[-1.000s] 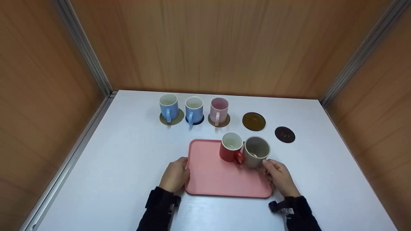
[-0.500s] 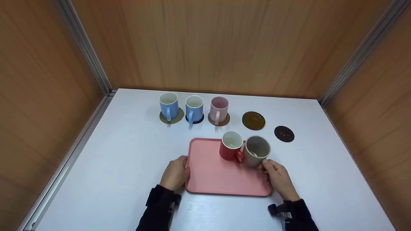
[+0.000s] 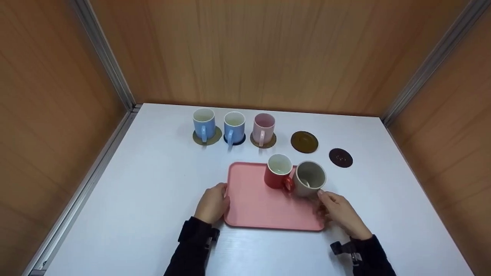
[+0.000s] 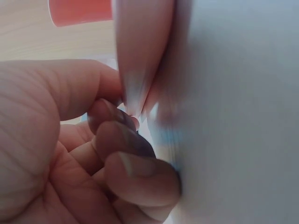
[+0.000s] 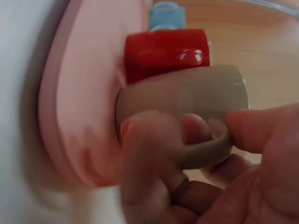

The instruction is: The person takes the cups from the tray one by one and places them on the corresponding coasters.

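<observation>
A pink tray (image 3: 253, 207) lies on the white table, a red mug (image 3: 273, 180) and a grey mug (image 3: 303, 188) side by side on its right half. My left hand (image 3: 211, 203) grips the tray's left edge, thumb on the rim and fingers curled below it in the left wrist view. On the other side, my right hand (image 3: 343, 214) pinches the handle (image 5: 201, 156) of the grey mug, thumb near its rim and fingers through and round the loop. Both mugs stand upright, the red one's handle close beside the grey one.
Behind the tray stand two blue mugs (image 3: 205, 125) and a pink mug (image 3: 263, 128), each on a coaster. To their right lie a brown round coaster (image 3: 304, 142) and a smaller dark coaster (image 3: 340, 158). Wooden panels (image 3: 245, 57) enclose the table at the back and sides.
My right wrist has swung a little outward to the right while the fingers stay on the grey mug's handle. The head view has shifted slightly; mugs and tray keep their places.
</observation>
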Demonstrator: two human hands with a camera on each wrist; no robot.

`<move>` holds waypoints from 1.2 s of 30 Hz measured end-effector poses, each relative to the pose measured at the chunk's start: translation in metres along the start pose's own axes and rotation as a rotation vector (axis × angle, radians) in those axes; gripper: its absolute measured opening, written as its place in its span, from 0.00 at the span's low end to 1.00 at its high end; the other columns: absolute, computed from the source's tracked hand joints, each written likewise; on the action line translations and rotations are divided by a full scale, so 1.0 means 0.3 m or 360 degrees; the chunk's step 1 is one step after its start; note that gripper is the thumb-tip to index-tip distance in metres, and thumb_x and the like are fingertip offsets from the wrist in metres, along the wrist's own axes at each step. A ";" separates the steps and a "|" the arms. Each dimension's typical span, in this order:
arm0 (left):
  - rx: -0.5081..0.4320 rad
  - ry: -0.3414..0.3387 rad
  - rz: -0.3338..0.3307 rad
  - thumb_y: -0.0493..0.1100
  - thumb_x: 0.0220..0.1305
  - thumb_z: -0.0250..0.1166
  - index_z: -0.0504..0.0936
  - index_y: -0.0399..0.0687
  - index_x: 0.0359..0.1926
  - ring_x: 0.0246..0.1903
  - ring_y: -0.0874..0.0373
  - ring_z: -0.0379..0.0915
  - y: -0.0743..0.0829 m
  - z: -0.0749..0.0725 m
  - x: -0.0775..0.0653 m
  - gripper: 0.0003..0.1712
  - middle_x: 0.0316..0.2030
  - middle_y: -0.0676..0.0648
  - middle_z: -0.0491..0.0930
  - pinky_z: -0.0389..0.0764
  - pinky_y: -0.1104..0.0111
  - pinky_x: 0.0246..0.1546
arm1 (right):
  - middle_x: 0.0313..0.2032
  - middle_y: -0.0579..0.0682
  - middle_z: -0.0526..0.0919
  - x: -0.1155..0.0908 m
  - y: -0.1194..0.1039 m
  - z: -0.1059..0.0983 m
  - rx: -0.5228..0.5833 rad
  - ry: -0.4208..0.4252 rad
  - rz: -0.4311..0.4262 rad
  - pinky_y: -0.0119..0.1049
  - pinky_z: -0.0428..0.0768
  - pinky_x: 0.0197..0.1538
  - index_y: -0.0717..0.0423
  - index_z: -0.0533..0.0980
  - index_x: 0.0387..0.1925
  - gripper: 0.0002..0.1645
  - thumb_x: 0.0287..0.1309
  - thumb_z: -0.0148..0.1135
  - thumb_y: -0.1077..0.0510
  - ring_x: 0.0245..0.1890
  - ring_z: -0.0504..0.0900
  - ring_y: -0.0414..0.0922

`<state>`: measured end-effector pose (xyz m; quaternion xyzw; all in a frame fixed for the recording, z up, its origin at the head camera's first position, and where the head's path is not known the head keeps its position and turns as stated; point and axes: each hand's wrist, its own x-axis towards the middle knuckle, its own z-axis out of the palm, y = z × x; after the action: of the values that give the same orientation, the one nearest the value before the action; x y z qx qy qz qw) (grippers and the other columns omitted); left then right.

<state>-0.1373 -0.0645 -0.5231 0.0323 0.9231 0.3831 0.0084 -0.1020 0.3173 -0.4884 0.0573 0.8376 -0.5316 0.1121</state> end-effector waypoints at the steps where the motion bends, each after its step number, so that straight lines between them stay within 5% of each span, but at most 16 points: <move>1: -0.0002 0.0000 0.0005 0.36 0.73 0.64 0.81 0.30 0.65 0.50 0.46 0.87 0.000 0.000 0.000 0.23 0.49 0.34 0.89 0.87 0.51 0.57 | 0.34 0.54 0.87 0.001 0.007 -0.005 0.0085 -0.0056 0.0015 0.39 0.86 0.30 0.67 0.79 0.46 0.34 0.83 0.49 0.38 0.29 0.86 0.46; 6: -0.0002 0.0002 0.0013 0.36 0.73 0.64 0.81 0.30 0.64 0.57 0.41 0.86 -0.010 0.005 -0.012 0.22 0.54 0.32 0.88 0.86 0.49 0.60 | 0.41 0.53 0.88 -0.002 0.046 -0.015 0.0313 -0.0217 0.0035 0.38 0.88 0.42 0.70 0.77 0.55 0.34 0.85 0.45 0.40 0.38 0.87 0.45; 11: 0.0004 0.0013 0.0013 0.35 0.71 0.65 0.81 0.30 0.64 0.56 0.41 0.87 -0.023 0.012 -0.025 0.22 0.53 0.32 0.88 0.86 0.48 0.59 | 0.43 0.56 0.88 -0.005 0.055 -0.020 0.0362 -0.0205 0.0047 0.38 0.89 0.47 0.69 0.76 0.57 0.33 0.85 0.44 0.41 0.41 0.88 0.45; 19: 0.0040 0.0033 0.0043 0.34 0.70 0.65 0.83 0.30 0.61 0.44 0.48 0.86 -0.034 0.006 -0.022 0.20 0.42 0.37 0.90 0.88 0.51 0.51 | 0.45 0.56 0.88 0.036 -0.023 -0.092 0.0435 -0.0033 0.0007 0.38 0.89 0.50 0.59 0.71 0.39 0.28 0.86 0.40 0.40 0.46 0.87 0.49; 25: 0.0021 0.0015 0.0015 0.34 0.71 0.65 0.82 0.31 0.62 0.51 0.44 0.87 -0.035 -0.005 -0.014 0.21 0.50 0.34 0.89 0.87 0.50 0.56 | 0.42 0.50 0.89 0.190 -0.096 -0.155 0.0500 0.0058 -0.0102 0.36 0.90 0.50 0.60 0.71 0.39 0.29 0.86 0.40 0.40 0.43 0.88 0.44; 32: -0.0031 0.0015 0.0023 0.35 0.72 0.63 0.81 0.30 0.64 0.60 0.38 0.84 -0.021 -0.006 -0.002 0.22 0.56 0.31 0.87 0.84 0.47 0.63 | 0.38 0.51 0.84 0.407 -0.143 -0.160 0.0611 0.0105 0.0026 0.33 0.90 0.46 0.60 0.68 0.41 0.25 0.86 0.40 0.43 0.40 0.86 0.40; 36: -0.0056 0.0005 0.0015 0.36 0.73 0.63 0.81 0.31 0.64 0.61 0.39 0.84 -0.010 -0.008 0.002 0.22 0.57 0.32 0.87 0.84 0.47 0.63 | 0.44 0.54 0.80 0.481 -0.165 -0.144 0.0653 0.0103 0.0080 0.33 0.89 0.48 0.61 0.66 0.43 0.25 0.87 0.37 0.43 0.43 0.85 0.43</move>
<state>-0.1380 -0.0684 -0.5236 0.0357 0.9162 0.3992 0.0057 -0.2579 0.3316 -0.4632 0.1167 0.7133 -0.6859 0.0842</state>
